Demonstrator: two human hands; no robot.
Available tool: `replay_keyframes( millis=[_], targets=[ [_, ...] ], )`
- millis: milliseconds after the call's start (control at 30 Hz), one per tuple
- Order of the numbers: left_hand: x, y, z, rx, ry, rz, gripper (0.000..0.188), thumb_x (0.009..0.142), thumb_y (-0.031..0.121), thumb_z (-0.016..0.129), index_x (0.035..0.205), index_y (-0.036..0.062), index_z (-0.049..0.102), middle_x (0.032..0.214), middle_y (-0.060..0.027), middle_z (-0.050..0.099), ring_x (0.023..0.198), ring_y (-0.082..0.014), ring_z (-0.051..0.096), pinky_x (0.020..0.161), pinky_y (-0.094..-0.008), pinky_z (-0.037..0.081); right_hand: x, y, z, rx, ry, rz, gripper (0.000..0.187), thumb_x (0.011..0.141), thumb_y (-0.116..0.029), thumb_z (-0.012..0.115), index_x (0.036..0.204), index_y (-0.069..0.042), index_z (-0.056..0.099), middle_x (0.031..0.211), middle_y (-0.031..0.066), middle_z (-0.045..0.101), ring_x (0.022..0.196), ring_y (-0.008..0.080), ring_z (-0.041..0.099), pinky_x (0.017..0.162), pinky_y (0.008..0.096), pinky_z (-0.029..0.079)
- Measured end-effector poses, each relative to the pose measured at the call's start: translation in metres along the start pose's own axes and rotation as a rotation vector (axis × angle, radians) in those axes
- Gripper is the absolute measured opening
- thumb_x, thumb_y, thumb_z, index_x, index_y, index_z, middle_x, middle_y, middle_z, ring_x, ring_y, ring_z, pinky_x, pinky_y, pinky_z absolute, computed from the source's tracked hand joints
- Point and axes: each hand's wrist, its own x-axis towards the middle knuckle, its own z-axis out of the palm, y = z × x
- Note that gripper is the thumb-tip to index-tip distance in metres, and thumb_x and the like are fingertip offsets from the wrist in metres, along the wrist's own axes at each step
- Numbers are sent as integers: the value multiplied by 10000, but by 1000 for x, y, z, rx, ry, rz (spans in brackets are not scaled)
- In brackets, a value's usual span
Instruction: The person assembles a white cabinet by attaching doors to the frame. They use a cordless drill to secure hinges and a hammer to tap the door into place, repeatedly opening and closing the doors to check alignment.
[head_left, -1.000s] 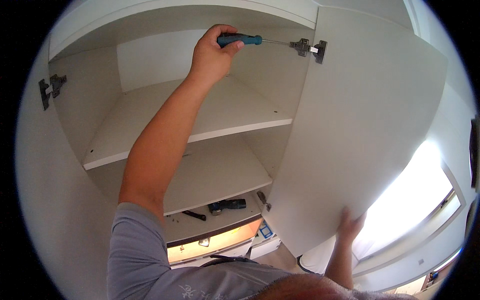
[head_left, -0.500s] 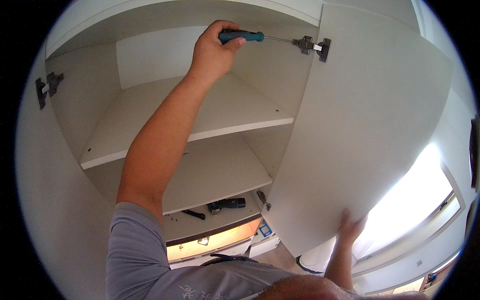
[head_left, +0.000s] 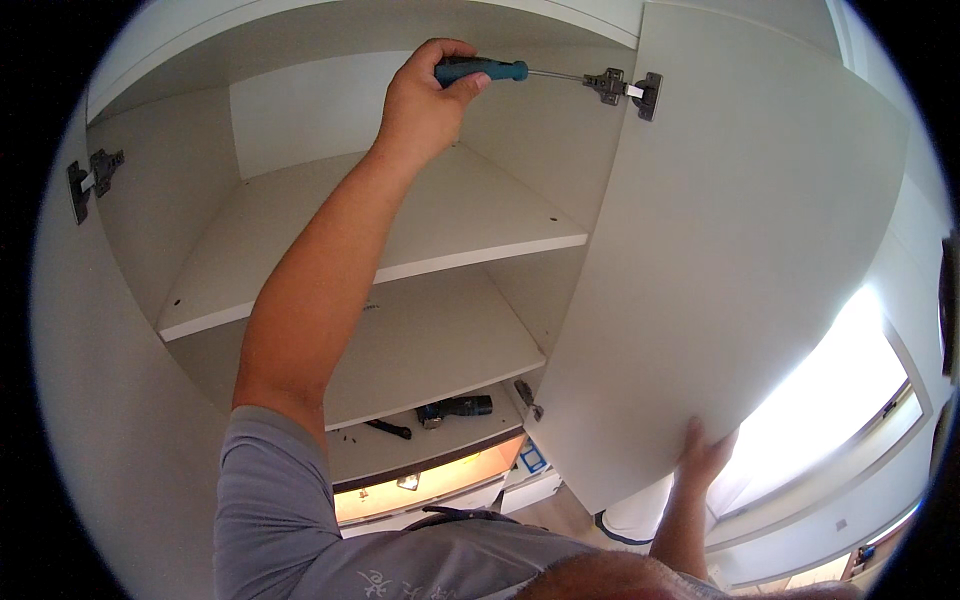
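My left hand (head_left: 430,95) is raised and closed around the dark teal handle of a screwdriver (head_left: 485,72). The thin shaft points right, its tip at the dark metal upper hinge (head_left: 607,87) on the cabinet's right side wall. That hinge joins the wall to a pale grey cabinet door (head_left: 740,220), which stands swung out to the right. Low on the door, my right hand (head_left: 706,455) grips its edge, thumb on the inner face and the other fingers mostly hidden behind it. A lower hinge (head_left: 528,398) sits near the door's bottom corner.
Two shelves (head_left: 390,265) span the cabinet. On its floor lie a dark cordless power tool (head_left: 455,409), a black bar-shaped piece (head_left: 388,429) and small loose bits. At left, another door (head_left: 110,400) hangs on its own hinge (head_left: 95,180). A bright window (head_left: 830,400) is at right.
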Motion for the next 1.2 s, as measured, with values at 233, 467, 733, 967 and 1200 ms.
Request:
replay_keyframes(
  millis=[233, 467, 733, 967, 1200],
  targets=[
    [21, 2, -19, 259, -237, 312, 390, 898, 250, 817, 1258, 152, 703, 981, -55, 728, 802, -168, 665, 768, -317, 549, -1, -4, 0, -21, 26, 51, 549, 924, -164, 745, 1379, 30, 506, 1281, 158, 591, 1182, 263, 563, 1060, 411, 432],
    [23, 10, -24, 429, -226, 301, 430, 932, 429, 758, 1213, 105, 728, 941, -107, 756, 796, -205, 697, 753, -358, 558, 0, 3, -4, -37, -39, -23, 553, 929, -124, 710, 1401, 33, 469, 1297, 169, 573, 1202, 267, 559, 1077, 424, 423],
    [26, 26, -19, 252, -315, -234, 625, 947, 592, 677, 1095, -14, 720, 676, -66, 607, 534, -128, 565, 446, -316, 477, -3, 11, -6, 52, -6, 61, 586, 926, -131, 730, 1419, 22, 453, 1307, 173, 570, 1200, 270, 558, 1072, 433, 423],
    [21, 26, -19, 91, -280, -328, 595, 938, 604, 676, 953, 9, 672, 587, -1, 504, 447, -94, 466, 371, -290, 405, -5, 9, -7, -17, -23, 54, 584, 911, -121, 740, 1413, 15, 476, 1330, 174, 565, 1221, 271, 544, 1061, 432, 426],
    [19, 26, -24, -44, -367, -476, 577, 945, 601, 672, 869, 31, 631, 586, -2, 480, 426, -98, 427, 387, -289, 375, -11, -1, -6, -87, 15, -18, 561, 906, -137, 744, 1388, 24, 506, 1301, 156, 587, 1198, 272, 556, 1057, 417, 432]
  ],
)
